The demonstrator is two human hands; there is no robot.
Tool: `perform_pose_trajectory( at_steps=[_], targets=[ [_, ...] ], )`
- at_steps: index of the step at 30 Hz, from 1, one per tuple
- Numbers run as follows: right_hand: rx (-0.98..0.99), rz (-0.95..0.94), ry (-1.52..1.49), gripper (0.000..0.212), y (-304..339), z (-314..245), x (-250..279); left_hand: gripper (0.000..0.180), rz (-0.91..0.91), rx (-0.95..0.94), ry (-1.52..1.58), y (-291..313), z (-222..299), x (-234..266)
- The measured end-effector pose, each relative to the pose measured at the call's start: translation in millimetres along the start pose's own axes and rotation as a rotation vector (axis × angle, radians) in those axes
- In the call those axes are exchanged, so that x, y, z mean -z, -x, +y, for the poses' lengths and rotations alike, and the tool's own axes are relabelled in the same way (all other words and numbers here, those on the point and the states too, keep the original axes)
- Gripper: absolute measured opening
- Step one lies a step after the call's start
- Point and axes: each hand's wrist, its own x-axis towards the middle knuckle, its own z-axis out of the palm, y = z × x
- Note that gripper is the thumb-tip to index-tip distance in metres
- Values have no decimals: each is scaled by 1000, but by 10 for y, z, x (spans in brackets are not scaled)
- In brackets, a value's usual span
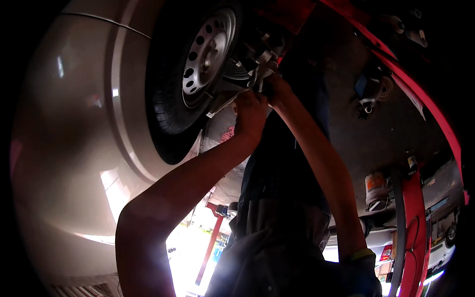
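My left hand (250, 111) is raised beside the wheel (210, 57), its fingers curled at the end of a flat, light grey strip (222, 103). What this strip belongs to is too dark to tell. Just above and to the right, my right hand (279, 89) is closed at a crumpled-looking pale grey piece (262, 69), whose kind I cannot make out. Both hands nearly touch. The wheel has a silver steel rim with round holes and a black tire (167, 116). Dark metal parts behind it are partly hidden by my hands.
A beige car body panel (74, 148) fills the left side. Red lift beams (415, 208) stand at the right. A dirty white bucket (376, 190) and a blue-and-grey machine (367, 91) are on the dark floor. Another vehicle (442, 255) shows at the far right.
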Motion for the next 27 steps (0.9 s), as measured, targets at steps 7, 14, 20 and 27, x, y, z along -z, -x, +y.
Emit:
perform_pose_trajectory(
  at_steps=[7,14,20,27],
  targets=[
    [-3,-114,38,25,657,130,-483,64,191,223,818,462,-358,-118],
    [62,-37,74,28,386,-16,-303,87,-473,1095,2462,201,-232,126],
    [4,-28,169,30,543,-19,-332,63,-611,1375,2710,164,-200,234],
    [67,-22,103,27,225,-12,-132,48,-564,809,2940,2,-101,7]
  ],
)
